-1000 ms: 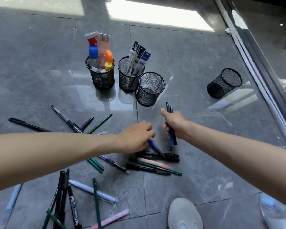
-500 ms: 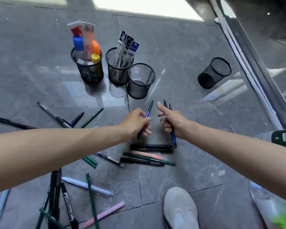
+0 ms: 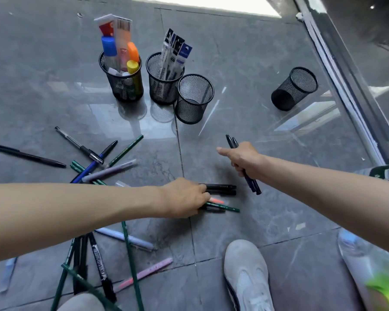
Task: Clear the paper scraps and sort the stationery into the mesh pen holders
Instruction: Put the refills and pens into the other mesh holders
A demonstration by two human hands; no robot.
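The person is crouching over a grey tiled floor (image 3: 256, 63), one pale shoe (image 3: 247, 277) showing at the near edge. The right hand (image 3: 243, 160) is gripping a small bundle of dark pens (image 3: 253, 186) in a curled fist, their tips poking out on the far side and the index finger pointing left. The left hand (image 3: 184, 197) is reaching down onto a little pile of pens (image 3: 222, 189) lying just near of the right hand. Its fingers are curling over the pile's left ends and touching two black barrels, though whether they are actually gripping anything cannot be told.

Farther off, three mesh pen holders are standing close together. The left holder (image 3: 124, 86) is carrying glue sticks and tubes, the middle holder (image 3: 164, 86) is holding packaged refills, and the empty holder (image 3: 193, 99) is sitting just right of it. A fourth holder (image 3: 294, 88) is lying well apart at the far right, looking tilted.

Loose scattered pens and pencils (image 3: 88, 169) are fanning out on the left, and more markers (image 3: 99, 265) are lying crossed at the near left beneath the left forearm.
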